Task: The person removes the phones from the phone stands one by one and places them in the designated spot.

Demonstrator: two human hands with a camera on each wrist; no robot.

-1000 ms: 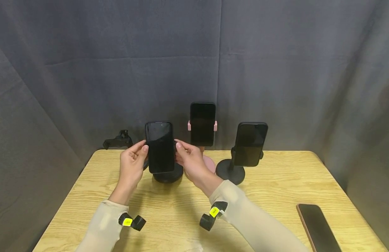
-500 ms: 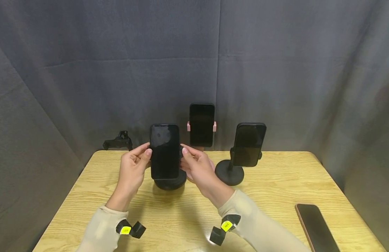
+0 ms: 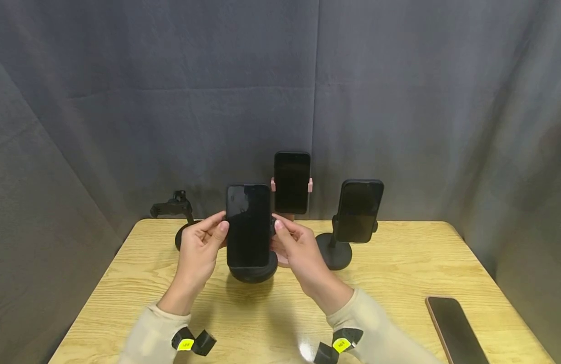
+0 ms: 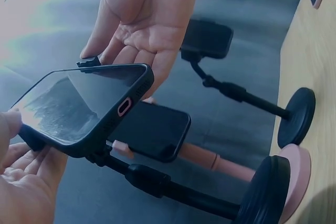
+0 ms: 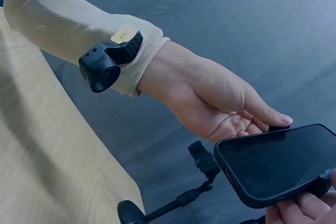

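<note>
One black phone (image 3: 248,225) on a black stand (image 3: 253,275), left hand (image 3: 199,250) and right hand (image 3: 303,255) pinching the side clamps (image 4: 88,62), stand's pole (image 4: 199,201) and phone's pink-rimmed port (image 4: 124,107) visible from left wrist, both hidden in head view

Grey drapes (image 3: 217,121) beyond the fingers (image 3: 212,221), a desk (image 3: 389,283) beneath and wrist cameras (image 3: 204,343) behind suggest a curtained recording booth.

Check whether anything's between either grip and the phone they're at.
Yes, the black stand behind the phone: its right clamp pad sits between the right grip and the phone's edge; its left clamp pad is at the left grip. Nothing else visible intervenes.
</note>
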